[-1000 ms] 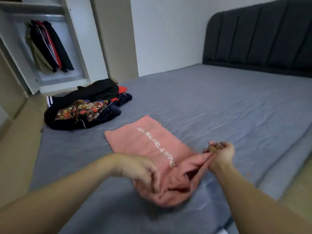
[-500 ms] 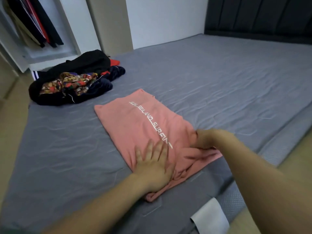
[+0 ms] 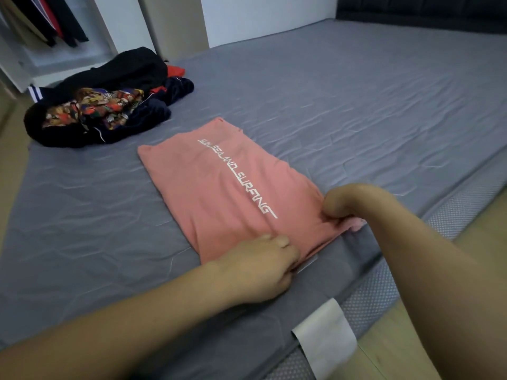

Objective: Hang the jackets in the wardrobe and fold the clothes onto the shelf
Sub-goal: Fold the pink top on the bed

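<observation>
Pink shirt [image 3: 219,193] lies flat on the bed [image 3: 356,111], long axis running away from the person toward the clothes pile [image 3: 104,105]; left hand [image 3: 263,267] & right hand [image 3: 345,201] both pinch its near edge, ready to fold it away.

Grey quilted bed [image 3: 343,105] with wrinkled cover, dark padded headboard [image 3: 422,9] along its far edge, white label [image 3: 326,338] hanging off the near mattress edge, pale wooden floor [image 3: 397,349] beside it, white wall [image 3: 263,17] behind, beige panel [image 3: 175,23] beside the wall
</observation>
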Demonstrator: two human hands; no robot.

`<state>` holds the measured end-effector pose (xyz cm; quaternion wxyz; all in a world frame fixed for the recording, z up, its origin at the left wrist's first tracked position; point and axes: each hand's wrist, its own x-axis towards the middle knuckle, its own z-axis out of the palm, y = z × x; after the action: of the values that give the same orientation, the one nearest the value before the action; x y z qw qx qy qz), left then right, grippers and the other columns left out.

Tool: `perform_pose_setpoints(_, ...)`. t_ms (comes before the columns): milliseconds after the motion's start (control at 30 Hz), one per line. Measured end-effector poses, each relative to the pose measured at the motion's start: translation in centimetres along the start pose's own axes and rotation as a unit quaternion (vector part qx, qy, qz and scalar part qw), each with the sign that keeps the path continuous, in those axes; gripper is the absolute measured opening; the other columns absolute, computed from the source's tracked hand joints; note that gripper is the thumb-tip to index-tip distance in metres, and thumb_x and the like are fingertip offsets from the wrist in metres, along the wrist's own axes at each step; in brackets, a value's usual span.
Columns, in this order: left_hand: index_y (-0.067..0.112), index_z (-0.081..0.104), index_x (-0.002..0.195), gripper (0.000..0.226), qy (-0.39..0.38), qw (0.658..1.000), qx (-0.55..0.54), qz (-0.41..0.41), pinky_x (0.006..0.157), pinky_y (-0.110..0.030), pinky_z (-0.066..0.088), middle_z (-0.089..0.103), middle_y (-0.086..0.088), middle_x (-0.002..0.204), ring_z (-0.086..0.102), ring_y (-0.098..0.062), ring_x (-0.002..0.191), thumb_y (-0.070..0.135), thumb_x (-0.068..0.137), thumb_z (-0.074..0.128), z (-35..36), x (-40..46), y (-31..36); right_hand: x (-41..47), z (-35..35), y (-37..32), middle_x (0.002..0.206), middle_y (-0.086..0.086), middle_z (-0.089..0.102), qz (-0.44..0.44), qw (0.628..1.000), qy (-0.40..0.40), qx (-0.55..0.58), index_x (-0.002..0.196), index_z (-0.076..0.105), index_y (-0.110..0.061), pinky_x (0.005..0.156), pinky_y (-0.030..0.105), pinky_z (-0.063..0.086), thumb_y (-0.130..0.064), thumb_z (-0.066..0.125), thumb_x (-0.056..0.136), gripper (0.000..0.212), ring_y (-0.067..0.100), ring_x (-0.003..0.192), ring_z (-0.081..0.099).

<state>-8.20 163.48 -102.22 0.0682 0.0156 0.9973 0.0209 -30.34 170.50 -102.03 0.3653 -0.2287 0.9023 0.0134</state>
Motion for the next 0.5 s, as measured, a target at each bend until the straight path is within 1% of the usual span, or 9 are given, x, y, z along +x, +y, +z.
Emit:
perform_pose_setpoints(33,0.015,0.043,0.113,0.037,-0.028,0.998,0.024,-0.053,0.079,-0.035,0.044,0.045,-0.006,0.117,0.049,-0.03,0.104,0.037,0.087,0.056,0.2,-0.4,-0.1,0.1,0.1,-0.1,0.079,0.021,0.07,-0.005,1.0,0.003,0.012,0.1,0.066,-0.002,0.045,0.023,0.042,-0.028,0.048,0.095,0.032,0.031,0.067,0.068)
perform_pose_setpoints(100,0.015,0.036,0.125,0.051,-0.1,0.975,0.09,-0.175,0.075,-0.036,0.042,0.04,-0.008,0.125,0.05,-0.032,0.108,0.033,0.083,0.061,0.4,-0.7,-0.2,0.3,-0.2,-0.3,0.065,0.016,0.062,-0.011,0.998,0.001,0.064,0.084,0.066,-0.004,0.045,0.024,0.036,-0.026,0.05,0.092,0.028,0.025,0.053,0.056)
perform_pose_setpoints(167,0.013,0.034,0.133,0.044,-0.137,0.957,0.119,-0.226,0.073,-0.037,0.043,0.041,-0.014,0.13,0.055,-0.035,0.109,0.017,0.092,0.052,0.5,-0.3,-0.1,-0.2,-0.6,-0.6,0.052,0.005,0.05,-0.015,0.985,-0.005,0.171,0.065,0.059,-0.013,0.043,0.018,0.03,-0.029,0.059,0.081,0.022,0.018,0.038,0.04)
perform_pose_setpoints(233,0.011,0.039,0.133,0.036,-0.134,0.958,0.118,-0.222,0.076,-0.038,0.044,0.049,-0.018,0.129,0.057,-0.036,0.111,0.008,0.097,0.041,0.6,0.3,-0.1,-1.1,-0.7,-0.9,0.064,0.003,0.051,-0.064,0.976,0.01,0.208,0.08,0.061,-0.021,0.042,0.016,0.034,-0.036,0.07,0.075,0.018,0.016,0.043,0.042)
perform_pose_setpoints(267,0.01,0.044,0.131,0.034,-0.129,0.964,0.118,-0.203,0.077,-0.039,0.044,0.053,-0.017,0.128,0.057,-0.035,0.113,0.006,0.097,0.04,0.4,0.4,-0.1,-1.7,-0.8,-1.0,0.071,0.005,0.053,-0.088,0.975,0.016,0.205,0.101,0.058,-0.024,0.042,0.018,0.037,-0.033,0.074,0.076,0.031,0.017,0.046,0.045)
perform_pose_setpoints(333,0.01,0.052,0.125,0.032,-0.145,0.971,0.103,-0.161,0.075,-0.036,0.04,0.059,-0.014,0.124,0.059,-0.033,0.111,0.004,0.095,0.044,-0.6,0.3,-0.1,-2.6,-1.2,-0.7,0.072,0.009,0.053,-0.109,0.973,0.002,0.205,0.136,0.037,-0.034,0.042,0.021,0.039,-0.015,0.072,0.081,0.068,0.016,0.042,0.047)
perform_pose_setpoints(367,0.011,0.055,0.122,0.031,-0.167,0.971,0.09,-0.145,0.073,-0.035,0.039,0.061,-0.013,0.121,0.06,-0.033,0.108,0.005,0.092,0.047,-1.3,0.1,0.1,-3.1,-1.6,-0.4,0.066,0.008,0.053,-0.11,0.971,-0.015,0.211,0.141,0.031,-0.038,0.04,0.02,0.037,-0.007,0.068,0.083,0.076,0.014,0.036,0.045)
perform_pose_setpoints(433,0.014,0.058,0.108,0.024,-0.209,0.969,0.067,-0.112,0.069,-0.032,0.044,0.063,-0.011,0.109,0.062,-0.031,0.095,0.007,0.087,0.05,-2.5,-0.4,0.6,-4.1,-2.6,0.2,0.055,0.007,0.055,-0.096,0.965,-0.037,0.24,0.138,0.035,-0.04,0.036,0.017,0.034,-0.001,0.06,0.085,0.07,0.012,0.03,0.041)
perform_pose_setpoints(500,0.012,0.056,0.099,0.018,-0.254,0.962,0.048,-0.09,0.062,-0.031,0.048,0.063,-0.01,0.093,0.06,-0.029,0.079,0.007,0.082,0.05,-4.1,-0.8,0.6,-5.5,-3.5,0.1,0.066,0.01,0.06,-0.106,0.958,-0.031,0.265,0.132,0.039,-0.038,0.035,0.015,0.032,-0.003,0.057,0.09,0.058,0.011,0.03,0.042)
